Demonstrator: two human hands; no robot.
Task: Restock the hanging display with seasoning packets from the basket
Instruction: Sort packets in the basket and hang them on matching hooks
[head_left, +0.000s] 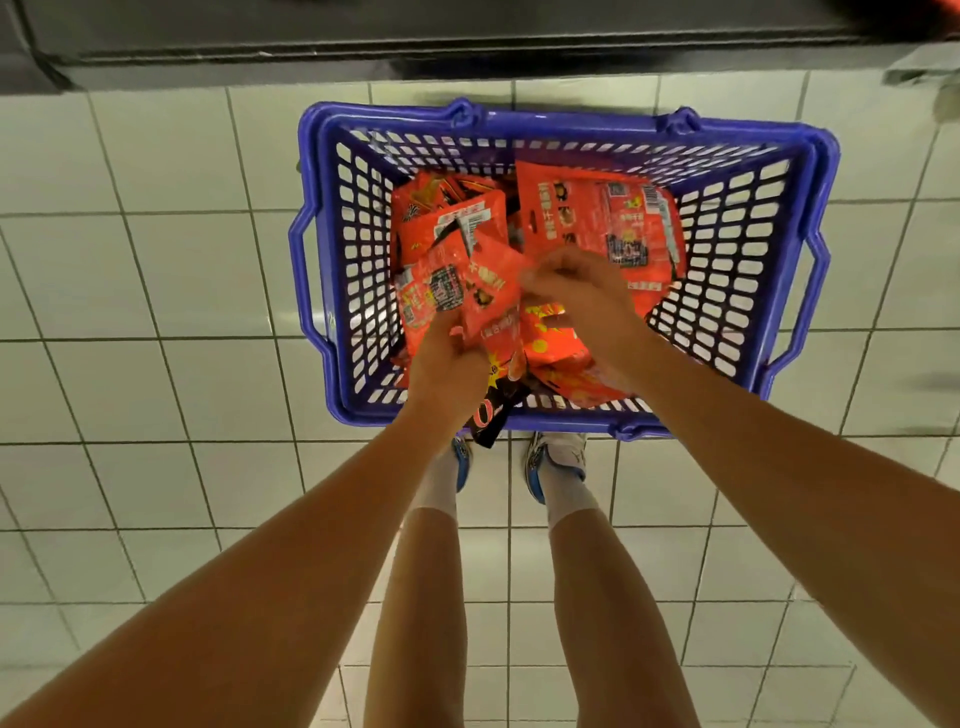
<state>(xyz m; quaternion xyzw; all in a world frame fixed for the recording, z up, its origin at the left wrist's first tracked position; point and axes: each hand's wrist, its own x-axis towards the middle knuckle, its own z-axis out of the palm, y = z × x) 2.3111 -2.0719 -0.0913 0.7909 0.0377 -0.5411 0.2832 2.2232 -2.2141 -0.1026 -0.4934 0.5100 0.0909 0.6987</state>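
A blue plastic basket (748, 218) stands on the tiled floor, holding several red seasoning packets. A large packet (597, 218) leans against the far right inside. My left hand (447, 364) grips a bunch of red packets (457, 280) from below, fanned upward. My right hand (576, 296) reaches in beside it, its fingers pinching the top corner of one of those packets. More orange-red packets (556, 343) lie under both hands. The hanging display is out of view.
White floor tiles (156, 270) surround the basket. A dark shelf base (467, 47) runs along the top of the view. My legs and shoes (556, 457) stand just behind the basket's near rim.
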